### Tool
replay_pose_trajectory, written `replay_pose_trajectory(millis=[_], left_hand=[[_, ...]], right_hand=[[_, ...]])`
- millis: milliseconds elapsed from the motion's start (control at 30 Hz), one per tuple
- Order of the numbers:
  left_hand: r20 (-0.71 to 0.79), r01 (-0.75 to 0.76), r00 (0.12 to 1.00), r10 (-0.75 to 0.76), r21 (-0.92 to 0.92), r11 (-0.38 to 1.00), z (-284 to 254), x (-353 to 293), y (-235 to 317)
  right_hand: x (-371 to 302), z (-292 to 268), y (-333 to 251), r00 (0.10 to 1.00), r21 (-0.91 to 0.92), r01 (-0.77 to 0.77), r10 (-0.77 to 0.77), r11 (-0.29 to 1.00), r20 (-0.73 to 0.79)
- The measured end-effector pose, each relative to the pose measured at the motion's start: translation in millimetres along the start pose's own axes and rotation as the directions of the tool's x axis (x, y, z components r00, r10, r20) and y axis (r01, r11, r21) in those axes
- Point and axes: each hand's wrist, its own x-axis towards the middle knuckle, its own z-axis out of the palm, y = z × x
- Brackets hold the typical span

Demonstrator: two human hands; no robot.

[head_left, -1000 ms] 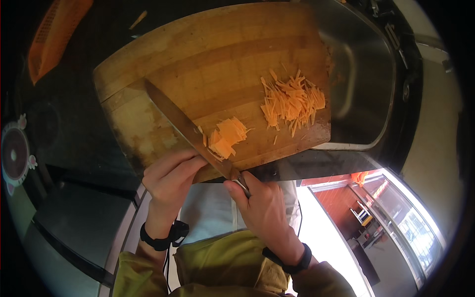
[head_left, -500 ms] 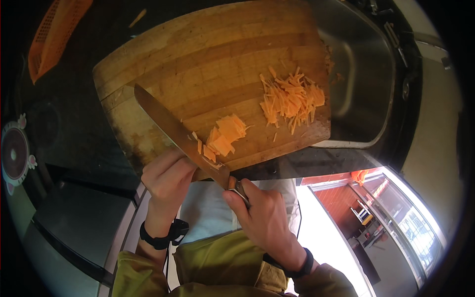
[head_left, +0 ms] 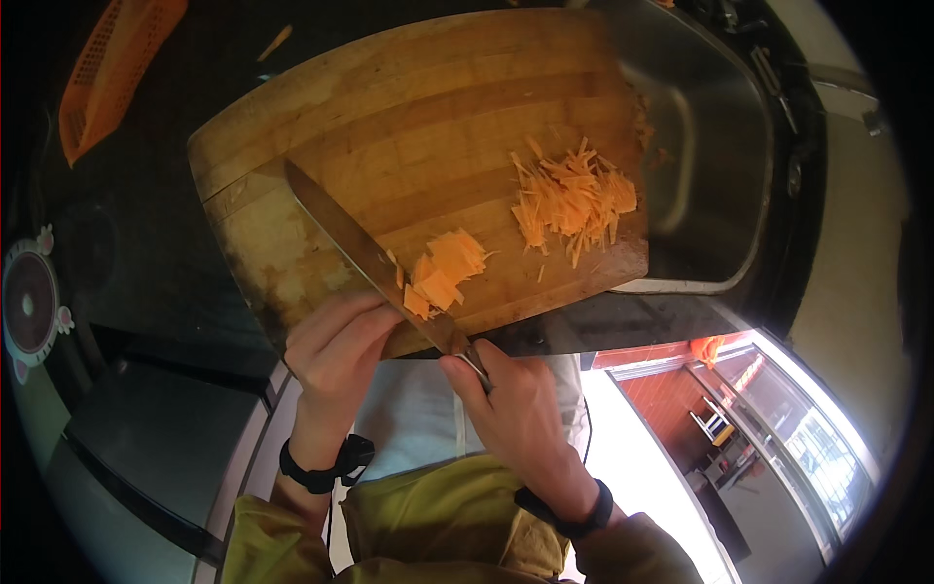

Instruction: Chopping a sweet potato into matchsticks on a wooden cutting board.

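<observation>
A broad kitchen knife (head_left: 352,238) lies slantwise across the wooden cutting board (head_left: 389,127), its tip toward the far left. My right hand (head_left: 525,414) is closed round its handle at the board's near edge. My left hand (head_left: 341,346) is at the blade's left side, fingers bent and pressed together, their tips at the blade; what lies under them is hidden. Just right of the blade sits a small stack of thin orange carrot slices (head_left: 452,261). A few slivers lie beside the blade. Farther right on the board rests a heap of carrot shreds (head_left: 574,195).
A metal sink (head_left: 715,175) lies right of the board, whose right end overhangs it. At the far left stands an orange perforated basket (head_left: 112,78). One carrot strip (head_left: 275,43) lies on the dark counter behind the board. A round patterned object (head_left: 29,304) is at the left edge.
The knife has shifted slightly right, toward the carrot slices. My left hand has followed it, its fingertips moving right and up along the blade. Carrot bits on the blade near the handle are gone.
</observation>
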Motion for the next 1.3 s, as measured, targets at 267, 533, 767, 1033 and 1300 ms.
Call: replay_pose_trajectory(millis=[267,533,767,1033,1300], left_hand=[[-0.007,-0.017,1.000,0.017,0.049,0.999,-1.3,0.8,-0.8],[-0.013,-0.052,0.999,0.053,0.035,0.998,0.8,3.6,2.6],[-0.008,-0.095,0.995,0.096,0.104,0.990,-0.1,5.5,-2.1],[-0.016,-0.054,0.998,0.056,0.071,0.996,0.1,3.0,-2.2],[-0.021,-0.056,0.998,0.058,0.081,0.995,0.1,0.2,-1.9]], right_hand=[[-10.5,-15.0,-15.1,0.997,0.057,-0.033,0.029,0.998,0.069],[0.0,-3.9,-1.8,1.000,0.019,-0.018,0.017,1.000,0.020],[0.8,-1.4,1.5,1.000,0.052,-0.013,0.013,0.999,0.010],[-5.3,-12.3,-13.8,0.998,0.063,-0.036,0.032,0.997,0.056],[-9.4,-13.7,-14.4,0.999,0.068,-0.015,0.012,0.998,0.052]])
